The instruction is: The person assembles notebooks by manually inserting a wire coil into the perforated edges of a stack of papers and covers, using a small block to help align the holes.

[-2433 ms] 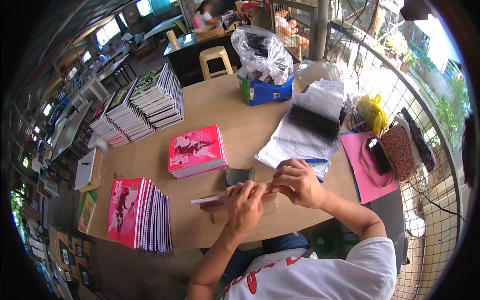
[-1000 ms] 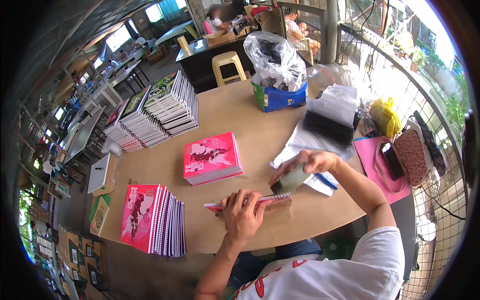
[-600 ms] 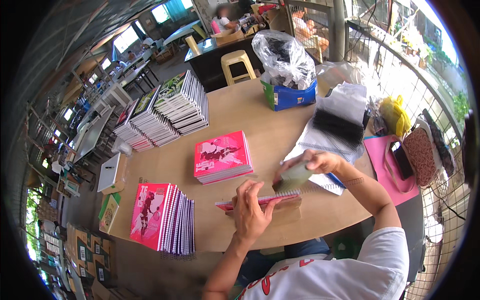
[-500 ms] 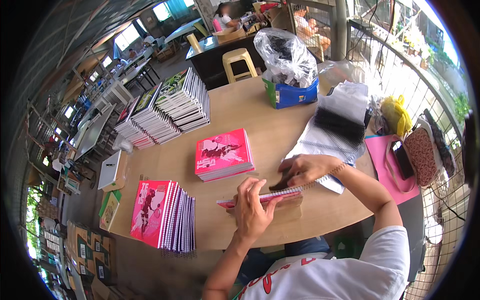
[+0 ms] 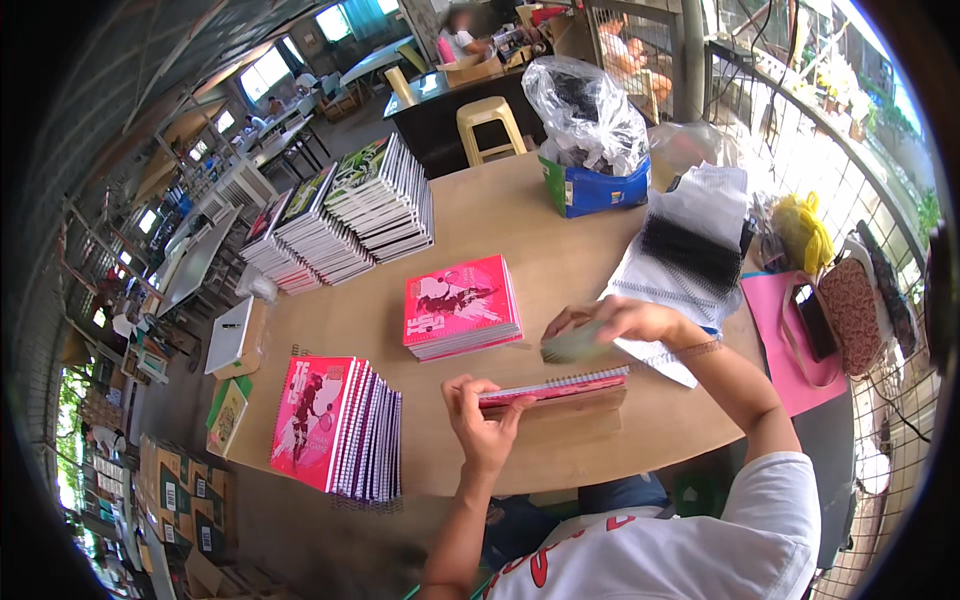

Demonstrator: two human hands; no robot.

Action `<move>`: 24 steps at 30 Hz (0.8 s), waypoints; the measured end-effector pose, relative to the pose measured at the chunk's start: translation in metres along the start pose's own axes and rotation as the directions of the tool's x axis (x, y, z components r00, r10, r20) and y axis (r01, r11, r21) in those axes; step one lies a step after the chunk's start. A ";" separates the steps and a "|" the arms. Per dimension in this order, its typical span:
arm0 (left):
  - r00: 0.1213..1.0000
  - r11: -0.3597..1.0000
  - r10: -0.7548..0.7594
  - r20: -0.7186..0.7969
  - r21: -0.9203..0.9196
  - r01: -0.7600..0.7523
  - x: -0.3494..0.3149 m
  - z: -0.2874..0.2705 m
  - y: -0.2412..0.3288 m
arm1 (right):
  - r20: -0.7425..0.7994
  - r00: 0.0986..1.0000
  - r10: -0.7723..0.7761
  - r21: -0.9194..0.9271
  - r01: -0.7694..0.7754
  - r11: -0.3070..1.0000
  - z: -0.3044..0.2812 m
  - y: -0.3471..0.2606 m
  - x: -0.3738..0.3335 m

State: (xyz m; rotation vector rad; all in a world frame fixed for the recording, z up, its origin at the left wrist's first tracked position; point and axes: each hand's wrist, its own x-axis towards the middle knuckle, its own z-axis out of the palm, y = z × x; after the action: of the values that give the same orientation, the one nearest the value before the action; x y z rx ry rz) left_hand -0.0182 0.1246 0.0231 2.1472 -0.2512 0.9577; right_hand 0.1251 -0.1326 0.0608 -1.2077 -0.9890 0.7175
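My left hand (image 5: 483,420) grips the left end of a pink spiral notebook (image 5: 560,388) that stands on edge on a small wooden block (image 5: 572,408) near the table's front edge. My right hand (image 5: 612,322) hovers just above the notebook's right half and holds a small greyish-green tool (image 5: 572,346), blurred by motion. A short stack of pink notebooks (image 5: 460,306) lies flat behind the hands. A row of pink notebooks (image 5: 338,425) leans at the front left.
Tall stacks of spiral notebooks (image 5: 345,215) fill the back left of the wooden table (image 5: 500,240). A blue box with a plastic bag (image 5: 592,150) stands at the back. Black spiral coils on white sheets (image 5: 690,250) lie to the right, beside a pink folder with a phone (image 5: 808,330).
The right hand lifted off the notebook's upper edge and moved back a little with the small tool. The left hand keeps its hold on the notebook's left end.
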 end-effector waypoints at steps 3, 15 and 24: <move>1.000 0.999 0.001 -0.009 -0.032 -0.001 0.004 0.011 0.002 | 0.060 0.981 0.184 -0.192 -0.170 0.967 0.006 -0.002 0.005; 0.998 0.998 0.063 0.011 -0.032 -0.062 0.005 0.015 -0.002 | 0.122 0.987 0.103 -0.234 -0.072 0.970 0.006 0.002 0.018; 0.999 0.993 0.034 0.006 -0.111 -0.033 0.002 0.016 -0.007 | -0.087 0.945 0.314 -0.614 -0.299 0.731 0.012 -0.001 0.026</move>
State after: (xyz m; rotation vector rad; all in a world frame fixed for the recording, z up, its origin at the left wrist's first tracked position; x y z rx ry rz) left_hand -0.0048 0.1184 0.0130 2.0514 -0.3379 0.9330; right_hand 0.1248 -0.1048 0.0686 -1.9893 -1.0967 0.6776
